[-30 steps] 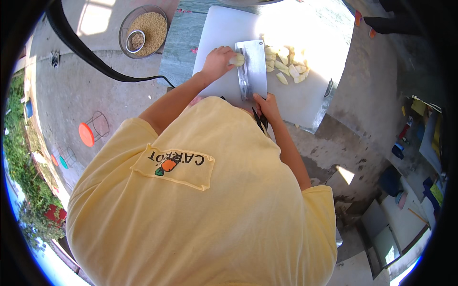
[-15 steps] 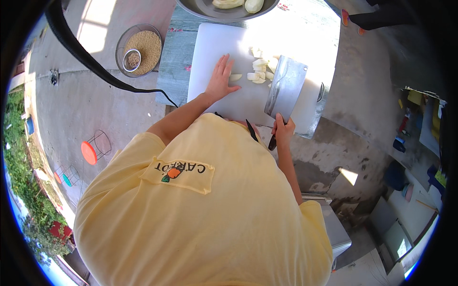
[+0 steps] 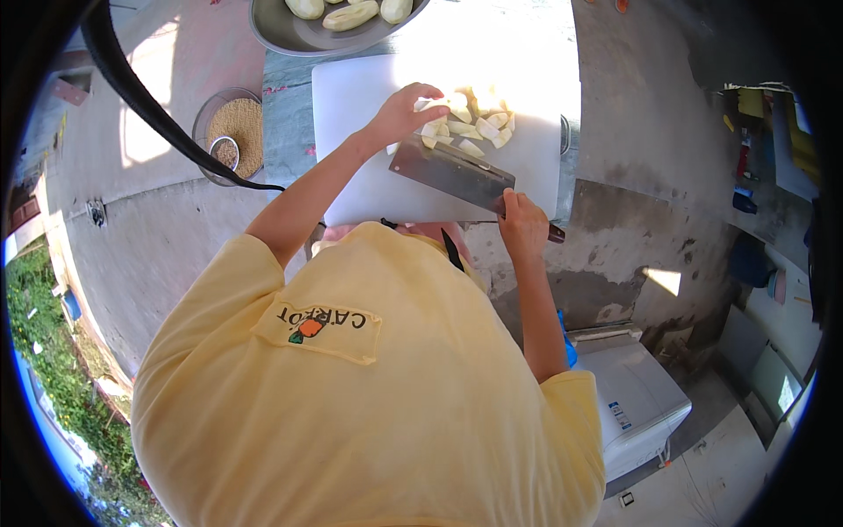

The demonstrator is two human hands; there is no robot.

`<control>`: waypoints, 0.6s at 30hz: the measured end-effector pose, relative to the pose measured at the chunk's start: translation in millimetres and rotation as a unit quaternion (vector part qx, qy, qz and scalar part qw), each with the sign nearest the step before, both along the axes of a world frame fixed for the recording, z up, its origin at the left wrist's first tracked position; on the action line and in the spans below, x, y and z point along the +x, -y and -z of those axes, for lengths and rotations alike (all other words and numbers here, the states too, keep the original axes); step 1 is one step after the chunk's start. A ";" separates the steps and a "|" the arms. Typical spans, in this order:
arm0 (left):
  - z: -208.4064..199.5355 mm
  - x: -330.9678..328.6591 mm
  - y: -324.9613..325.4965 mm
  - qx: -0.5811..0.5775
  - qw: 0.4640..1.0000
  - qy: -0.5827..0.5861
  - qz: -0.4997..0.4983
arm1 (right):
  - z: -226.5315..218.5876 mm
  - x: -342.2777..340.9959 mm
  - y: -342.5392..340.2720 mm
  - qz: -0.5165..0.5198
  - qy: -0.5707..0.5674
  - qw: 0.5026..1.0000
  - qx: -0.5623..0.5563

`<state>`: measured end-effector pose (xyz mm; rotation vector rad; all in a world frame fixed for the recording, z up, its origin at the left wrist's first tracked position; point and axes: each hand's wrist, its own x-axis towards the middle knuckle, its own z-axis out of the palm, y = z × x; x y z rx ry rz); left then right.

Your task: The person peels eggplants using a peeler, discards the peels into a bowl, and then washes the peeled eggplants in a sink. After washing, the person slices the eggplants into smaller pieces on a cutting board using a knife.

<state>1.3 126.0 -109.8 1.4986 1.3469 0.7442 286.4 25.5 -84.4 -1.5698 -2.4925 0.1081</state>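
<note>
In my right hand (image 3: 524, 225) is the dark handle of a cleaver (image 3: 457, 178), its broad blade slanting to the left across the white cutting board (image 3: 360, 189). The blade's far edge lies next to a heap of cut pale vegetable pieces (image 3: 483, 127). My left hand (image 3: 406, 114) reaches over the board to the left side of that heap. Its fingers and thumb are curved but apart, with pale pieces at their tips; whether it grips one is hard to see. Part of the heap is washed out by sunlight.
Beyond the board, a metal basin (image 3: 303, 39) holds several peeled pale vegetables (image 3: 351, 16). Left of the table (image 3: 285, 132), a bowl of tan grains (image 3: 237, 123) with a small metal cup (image 3: 225, 152) sits lower down. A white appliance (image 3: 632, 400) stands behind my right arm.
The cleaver has swung from pointing away to slanting left, lower against the pieces. My left hand has gone from lying flat on the board to curving at the heap. The view has shifted.
</note>
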 end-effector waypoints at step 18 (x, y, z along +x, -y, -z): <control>66.5 -50.8 90.9 0.177 0.929 -0.304 -0.113 | 69.2 48.7 61.5 0.452 -0.558 0.607 -0.340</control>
